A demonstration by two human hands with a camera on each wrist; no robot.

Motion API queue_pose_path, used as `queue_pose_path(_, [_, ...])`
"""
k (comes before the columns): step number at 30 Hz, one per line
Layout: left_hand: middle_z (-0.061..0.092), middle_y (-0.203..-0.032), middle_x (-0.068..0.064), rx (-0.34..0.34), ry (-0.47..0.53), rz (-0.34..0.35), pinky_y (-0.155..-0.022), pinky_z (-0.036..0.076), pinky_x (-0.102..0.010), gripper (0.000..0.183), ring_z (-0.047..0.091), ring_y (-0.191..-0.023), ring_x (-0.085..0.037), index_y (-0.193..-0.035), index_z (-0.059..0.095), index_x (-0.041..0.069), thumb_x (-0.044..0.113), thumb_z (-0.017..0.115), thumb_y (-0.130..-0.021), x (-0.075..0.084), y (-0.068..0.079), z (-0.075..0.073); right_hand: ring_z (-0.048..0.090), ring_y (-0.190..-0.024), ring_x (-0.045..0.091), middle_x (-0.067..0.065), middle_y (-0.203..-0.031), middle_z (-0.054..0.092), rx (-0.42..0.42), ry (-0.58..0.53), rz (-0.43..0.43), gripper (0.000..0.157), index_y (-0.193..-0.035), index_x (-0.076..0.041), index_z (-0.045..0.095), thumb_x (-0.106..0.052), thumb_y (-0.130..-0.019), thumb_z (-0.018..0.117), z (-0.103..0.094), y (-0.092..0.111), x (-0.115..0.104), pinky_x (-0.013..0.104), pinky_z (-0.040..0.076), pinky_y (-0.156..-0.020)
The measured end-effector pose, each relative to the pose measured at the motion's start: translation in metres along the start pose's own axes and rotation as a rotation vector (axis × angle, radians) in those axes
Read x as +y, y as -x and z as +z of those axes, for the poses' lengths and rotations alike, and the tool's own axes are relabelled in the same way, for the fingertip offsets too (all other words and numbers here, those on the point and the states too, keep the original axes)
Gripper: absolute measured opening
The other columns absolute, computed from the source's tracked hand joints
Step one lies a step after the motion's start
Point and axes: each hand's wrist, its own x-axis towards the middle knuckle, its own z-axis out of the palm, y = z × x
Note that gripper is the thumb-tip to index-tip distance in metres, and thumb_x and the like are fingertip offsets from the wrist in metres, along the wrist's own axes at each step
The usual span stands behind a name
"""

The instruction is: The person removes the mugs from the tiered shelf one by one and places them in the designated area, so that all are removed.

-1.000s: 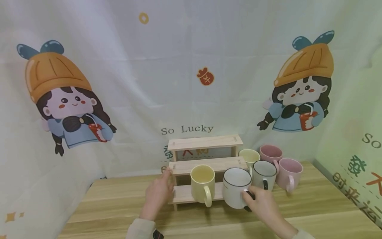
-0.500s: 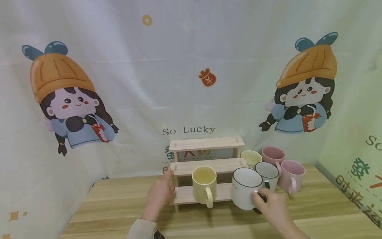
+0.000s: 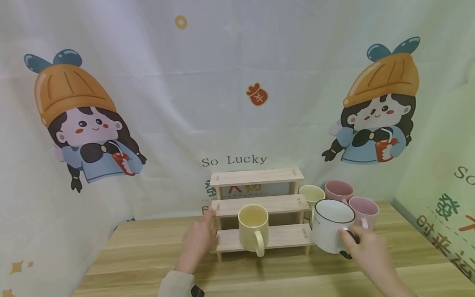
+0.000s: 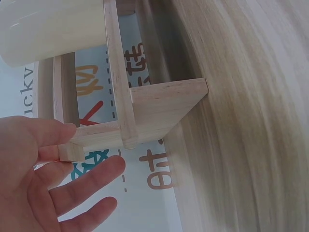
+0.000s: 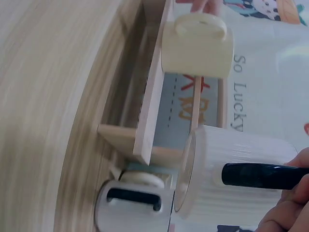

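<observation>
A three-tier wooden shelf stands on the table. At its left end, my left hand pinches the end of the middle tier between thumb and fingers, while the other fingers stay extended in the left wrist view. A pale yellow mug sits on the lowest tier, handle facing me. My right hand grips the black handle of a white mug with a dark rim, held up just right of the shelf. A second white mug shows below it in the right wrist view, hidden from the head view.
Behind the held mug, right of the shelf, are another pale yellow mug, a dark pink mug and a light pink mug. A printed cloth hangs behind the wooden table.
My right hand has carried the white mug rightward, from in front of the shelf to in front of the grouped mugs, covering the other white one. My left hand stays on the shelf.
</observation>
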Motion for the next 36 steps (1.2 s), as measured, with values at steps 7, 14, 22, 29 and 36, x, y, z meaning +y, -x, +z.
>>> queue_pose_path(7, [0.068,-0.107,-0.02,0.005,-0.014,0.004,-0.04,0.035,-0.029,0.053,0.045,-0.049,-0.018,-0.135,0.048,0.013,0.018,0.068,-0.086,-0.001,0.0,0.0,0.039,-0.055,0.018,0.002,-0.054,0.046,0.057,0.042,0.018,0.037,-0.058,-0.013,0.042,-0.019,-0.089,0.06,-0.009,-0.001,0.017,0.029,0.029,-0.05])
queue_pose_path(14, [0.066,-0.113,-0.02,-0.01,-0.009,-0.013,-0.041,0.037,-0.03,0.055,0.049,-0.053,-0.02,-0.138,0.046,0.014,0.019,0.067,-0.087,-0.001,0.001,0.0,0.037,-0.053,0.018,0.001,-0.053,0.045,0.11,0.084,0.009,0.036,-0.058,-0.012,0.04,-0.017,-0.087,0.061,-0.011,-0.003,0.035,0.028,0.027,-0.048])
queue_pose_path(22, [0.067,-0.112,-0.021,0.003,-0.009,0.002,-0.041,0.037,-0.03,0.055,0.049,-0.052,-0.02,-0.137,0.047,0.013,0.018,0.068,-0.087,0.002,0.001,-0.003,0.036,-0.053,0.019,0.002,-0.054,0.044,0.07,0.125,0.027,0.037,-0.058,-0.011,0.04,-0.017,-0.088,0.059,-0.011,-0.005,0.052,0.03,0.026,-0.048])
queue_pose_path(29, [0.068,-0.107,-0.021,0.025,-0.014,0.018,-0.04,0.037,-0.03,0.054,0.05,-0.052,-0.02,-0.135,0.047,0.012,0.017,0.069,-0.085,0.002,0.001,-0.004,0.038,-0.05,0.018,0.001,-0.052,0.047,0.085,0.134,0.028,0.036,-0.057,-0.011,0.042,-0.018,-0.088,0.059,-0.003,-0.003,0.06,0.03,0.027,-0.047])
queue_pose_path(36, [0.066,-0.114,-0.021,0.024,-0.022,0.019,-0.04,0.038,-0.03,0.054,0.052,-0.053,-0.021,-0.135,0.048,0.012,0.017,0.069,-0.085,0.001,0.001,-0.002,0.042,-0.05,0.02,0.005,-0.054,0.051,0.067,0.118,0.06,0.034,-0.058,-0.012,0.046,-0.019,-0.088,0.06,0.009,0.001,0.065,0.032,0.029,-0.046])
